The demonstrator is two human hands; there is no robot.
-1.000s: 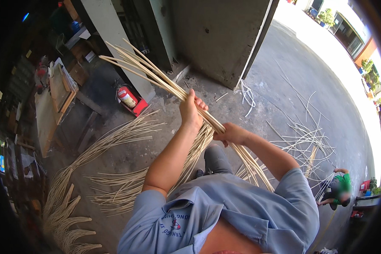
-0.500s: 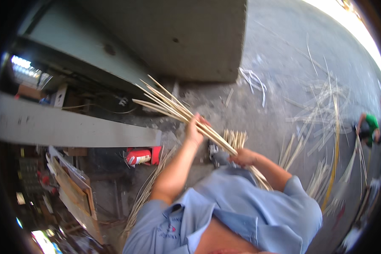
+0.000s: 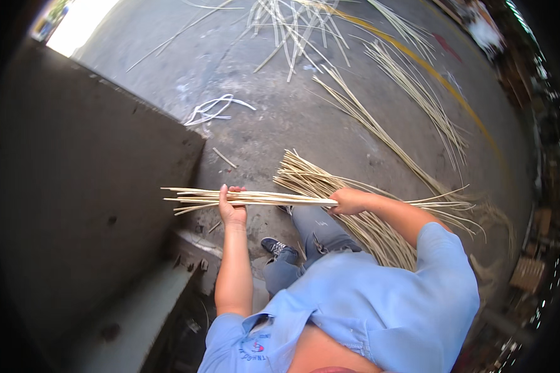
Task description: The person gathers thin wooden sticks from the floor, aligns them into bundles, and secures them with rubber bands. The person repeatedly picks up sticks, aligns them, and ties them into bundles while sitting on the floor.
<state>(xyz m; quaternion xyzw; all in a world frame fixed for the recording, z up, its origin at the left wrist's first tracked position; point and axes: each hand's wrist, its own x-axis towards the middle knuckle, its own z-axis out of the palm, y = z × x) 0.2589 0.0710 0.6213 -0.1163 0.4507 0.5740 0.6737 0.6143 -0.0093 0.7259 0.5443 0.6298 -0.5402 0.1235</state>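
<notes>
A bundle of long, thin, pale rattan canes (image 3: pixel 280 198) lies nearly level across the front of my body. My left hand (image 3: pixel 233 205) cradles it toward its left end, thumb on the near side and fingers curled round the canes. Loose tips fan out past that hand. Further along, my right hand (image 3: pixel 348 201) grips the same bundle with closed fingers, and more cane ends trail out to the right beyond my forearm. Below and behind the right hand rests a larger pile of canes (image 3: pixel 302 173), partly hidden by my arm and shirt.
A large dark metal panel (image 3: pixel 99 161) stands close on my left. White strips (image 3: pixel 214 110) and a short cane piece (image 3: pixel 225 158) lie on the grey floor (image 3: pixel 186 74). Farther off are several scattered cane heaps (image 3: pixel 417 93) and a yellow floor line (image 3: pixel 445 78).
My view and body have turned right, so the metal panel now stands at left. The held bundle has gone from slanted to nearly level. Both hands still hold it.
</notes>
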